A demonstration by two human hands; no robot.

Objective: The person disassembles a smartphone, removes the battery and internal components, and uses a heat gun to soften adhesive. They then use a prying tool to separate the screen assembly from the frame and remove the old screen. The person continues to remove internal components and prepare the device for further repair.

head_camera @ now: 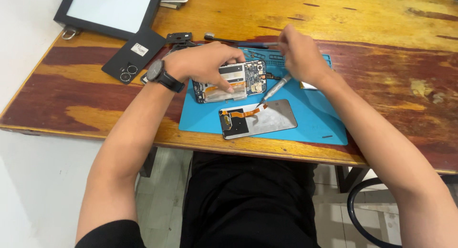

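Left hand [205, 62] on opened phone [231, 81], right hand [298, 52] gripping screwdriver [275, 89].

Left hand [206, 63]: lying palm-down, fingers curling, pressing flat, forearm bare, wrist banded. Right hand [301, 54]: hovering just right of the left hand, fingers pinching closed in a pen grip, forearm angling inward.
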